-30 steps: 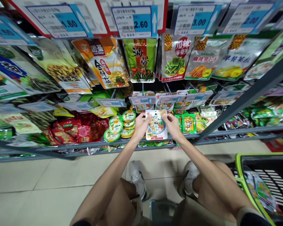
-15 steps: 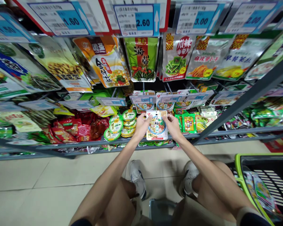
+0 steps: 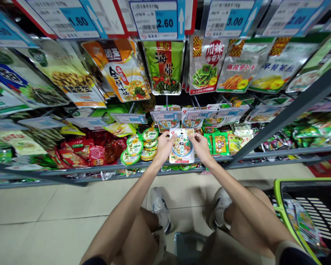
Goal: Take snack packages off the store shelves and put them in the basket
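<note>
A white food packet (image 3: 181,147) with a printed bowl of food on its front is held upright between my two hands, just in front of the lower shelf. My left hand (image 3: 164,145) pinches its left edge near the top. On the opposite edge my right hand (image 3: 200,145) grips it the same way. Behind it, similar packets (image 3: 192,119) hang from hooks, partly covered by price tags. Round green-lidded tubs (image 3: 134,145) are stacked to the left of my left hand. Small green packets (image 3: 220,143) lie to the right of my right hand.
At the lower right stands a black basket with a lime-green rim (image 3: 278,206), holding several packets. Larger pouches, such as a green one (image 3: 164,68), hang above. A slanted grey shelf post (image 3: 278,106) crosses the right side. Red packets (image 3: 78,147) lie on the lower shelf.
Almost nothing differs. The packet and both hands appear very slightly further left and up, along with a small shift of the whole view; both hands keep their hold.
</note>
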